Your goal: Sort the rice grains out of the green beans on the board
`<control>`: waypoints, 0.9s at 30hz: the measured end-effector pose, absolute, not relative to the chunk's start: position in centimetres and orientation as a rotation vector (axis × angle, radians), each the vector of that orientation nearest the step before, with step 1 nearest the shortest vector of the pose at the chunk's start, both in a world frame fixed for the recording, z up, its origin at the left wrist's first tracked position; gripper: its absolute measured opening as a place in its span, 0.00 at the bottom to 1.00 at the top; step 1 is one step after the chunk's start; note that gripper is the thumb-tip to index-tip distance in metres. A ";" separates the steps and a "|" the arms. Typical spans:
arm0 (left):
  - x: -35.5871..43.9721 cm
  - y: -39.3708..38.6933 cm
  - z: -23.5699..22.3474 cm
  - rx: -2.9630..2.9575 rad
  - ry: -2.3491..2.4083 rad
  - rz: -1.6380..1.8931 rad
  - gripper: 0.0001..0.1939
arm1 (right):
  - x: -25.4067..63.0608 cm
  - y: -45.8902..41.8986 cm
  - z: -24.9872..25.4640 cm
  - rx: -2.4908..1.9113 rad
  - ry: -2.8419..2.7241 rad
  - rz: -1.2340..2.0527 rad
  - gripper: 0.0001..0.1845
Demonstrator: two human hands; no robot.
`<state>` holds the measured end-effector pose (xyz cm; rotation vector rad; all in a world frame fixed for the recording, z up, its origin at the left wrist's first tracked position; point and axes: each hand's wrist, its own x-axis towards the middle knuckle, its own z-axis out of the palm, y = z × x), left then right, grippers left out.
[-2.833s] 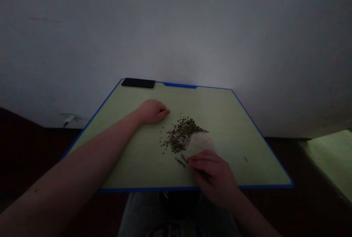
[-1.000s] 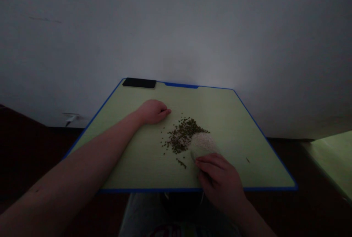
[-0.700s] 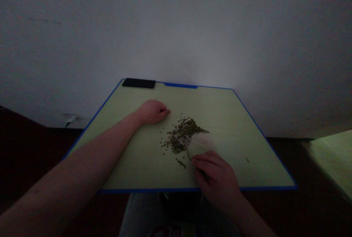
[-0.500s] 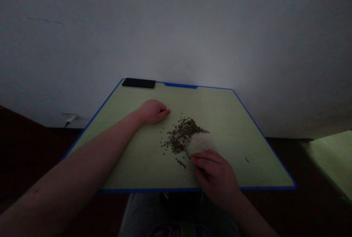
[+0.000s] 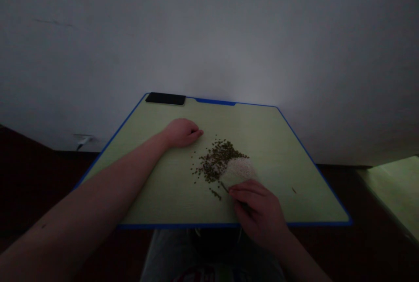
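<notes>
My left hand point(image 5: 182, 133) rests curled on the pale green board point(image 5: 275, 164), holding nothing visible, just left of a loose scatter of dark green mung beans point(image 5: 216, 159). Those beans touch a small mound of white rice point(image 5: 238, 170) on its left side. My right hand point(image 5: 258, 212) sits at the rice's lower edge, its fingers closed around a thin dark tool point(image 5: 224, 187), possibly tweezers. The tool's tip lies against the mound, and my fingers hide most of the tool. A stray seed point(image 5: 293, 190) lies far to the right.
A black phone point(image 5: 165, 98) lies at the board's far edge, which has blue trim. Behind stands a pale wall with a small white fitting point(image 5: 83, 141) low down. My grey-clad lap point(image 5: 173, 256) lies below the near edge. Another green surface point(image 5: 396, 186) shows at right.
My right hand has shifted slightly along the lower edge of the rice, and the tool's tip shows again at the mound's lower left. My left hand has not moved.
</notes>
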<state>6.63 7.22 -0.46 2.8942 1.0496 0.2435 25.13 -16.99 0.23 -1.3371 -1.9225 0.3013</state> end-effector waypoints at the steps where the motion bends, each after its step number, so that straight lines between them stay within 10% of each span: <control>1: 6.6 7.2 -0.5 2.891 1.052 0.240 0.28 | 25.1 -17.0 0.2 -1.339 -1.919 0.313 0.13; 27: 6.9 7.2 -0.2 2.895 1.048 0.212 0.28 | 24.8 -17.1 0.1 -1.361 -1.945 0.249 0.13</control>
